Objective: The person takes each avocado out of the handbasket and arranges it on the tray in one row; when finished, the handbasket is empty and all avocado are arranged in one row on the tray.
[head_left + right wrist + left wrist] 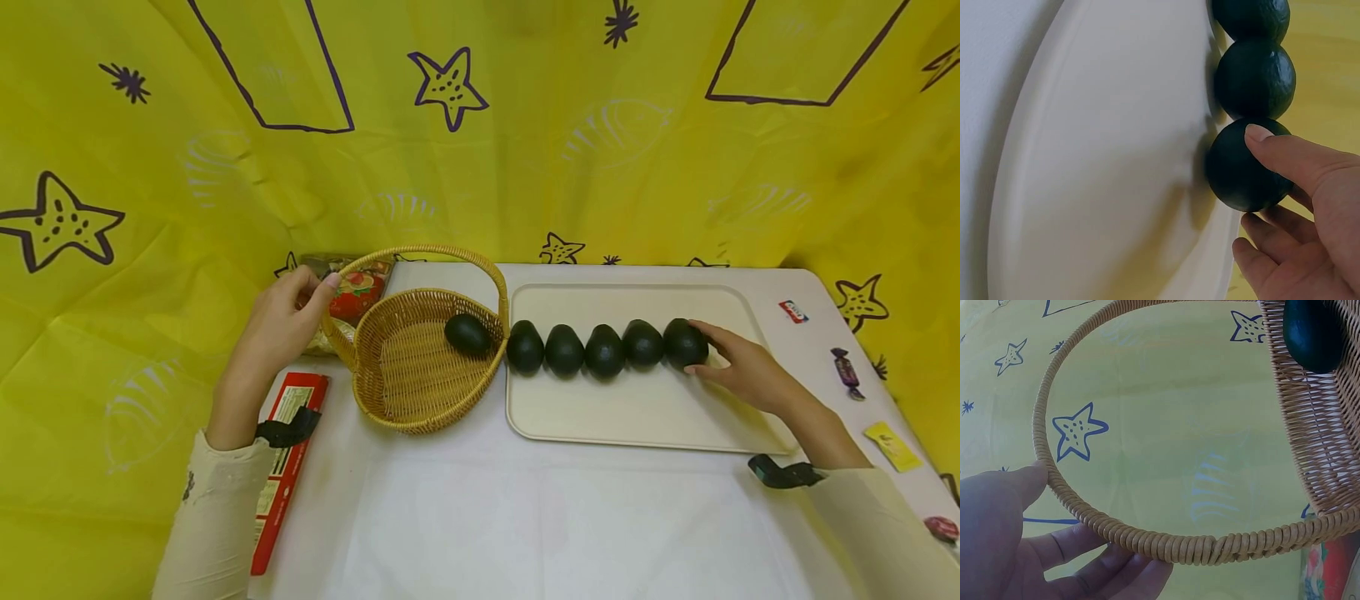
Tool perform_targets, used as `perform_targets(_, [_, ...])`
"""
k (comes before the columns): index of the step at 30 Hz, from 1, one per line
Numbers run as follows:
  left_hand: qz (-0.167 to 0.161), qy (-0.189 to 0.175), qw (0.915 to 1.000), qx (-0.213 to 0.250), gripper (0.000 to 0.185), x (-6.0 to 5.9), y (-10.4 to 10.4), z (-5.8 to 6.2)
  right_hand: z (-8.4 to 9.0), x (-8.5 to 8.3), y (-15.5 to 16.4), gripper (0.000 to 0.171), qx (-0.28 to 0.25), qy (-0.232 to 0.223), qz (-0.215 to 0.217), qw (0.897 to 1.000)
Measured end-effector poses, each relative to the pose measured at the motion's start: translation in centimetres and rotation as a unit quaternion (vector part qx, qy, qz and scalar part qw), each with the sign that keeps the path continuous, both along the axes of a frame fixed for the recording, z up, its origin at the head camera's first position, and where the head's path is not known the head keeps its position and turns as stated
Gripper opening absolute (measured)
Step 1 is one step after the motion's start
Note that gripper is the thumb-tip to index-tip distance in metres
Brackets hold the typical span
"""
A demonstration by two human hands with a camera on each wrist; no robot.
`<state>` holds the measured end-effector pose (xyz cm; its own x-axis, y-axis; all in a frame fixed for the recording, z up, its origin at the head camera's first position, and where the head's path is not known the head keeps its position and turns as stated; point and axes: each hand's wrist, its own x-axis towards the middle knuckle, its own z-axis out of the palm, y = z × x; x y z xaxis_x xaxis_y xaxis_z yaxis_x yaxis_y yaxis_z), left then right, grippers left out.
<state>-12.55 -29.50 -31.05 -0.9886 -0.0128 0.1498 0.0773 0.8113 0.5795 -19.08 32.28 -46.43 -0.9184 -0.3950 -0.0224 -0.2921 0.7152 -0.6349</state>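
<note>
A heart-shaped wicker basket (420, 387) stands left of centre with one dark avocado (467, 334) inside, near its right wall. My left hand (281, 321) holds the left side of the basket's tall handle (1141, 542), thumb on one side and fingers behind it. On the beige tray (637, 421), several dark avocados (604, 352) lie in a row from the basket's edge rightward. At the right end of that row, my right hand (750, 375) grips the last avocado (1244, 165) between thumb and fingers. This avocado touches its neighbour.
A red box (277, 483) lies left of the basket, under my left wrist. Colourful packets (358, 292) sit behind the basket's left side. Along the table's right side are a small red-and-white wrapper (793, 312), a purple candy (847, 373) and a yellow packet (893, 446).
</note>
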Motion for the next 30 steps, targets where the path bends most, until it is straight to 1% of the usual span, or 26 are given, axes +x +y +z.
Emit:
perform_targets(13, [0.0,-0.001,1.0,0.0,0.049,0.0,0.0,0.1,0.8,0.3,0.0,0.093,0.029,-0.014,-0.006,0.999])
perform_targets(17, [-0.001,-0.001,1.0,-0.001,0.049,0.0,0.0,0.1,1.6,0.4,-0.2,0.097,0.034,-0.024,-0.009,0.999])
perform_targets(23, [-0.002,-0.003,1.0,-0.004,0.049,0.0,-0.1,0.0,3.1,0.2,-1.2,0.096,0.037,-0.023,-0.008,0.999])
perform_targets(27, [-0.002,-0.001,1.0,-0.007,0.05,0.1,-0.1,0.1,4.5,0.4,-3.0,0.092,0.033,-0.013,0.004,0.999])
perform_targets(30, [-0.002,-0.001,1.0,-0.007,0.051,0.1,0.0,0.2,5.5,0.6,-4.8,0.086,0.036,0.007,0.024,0.999])
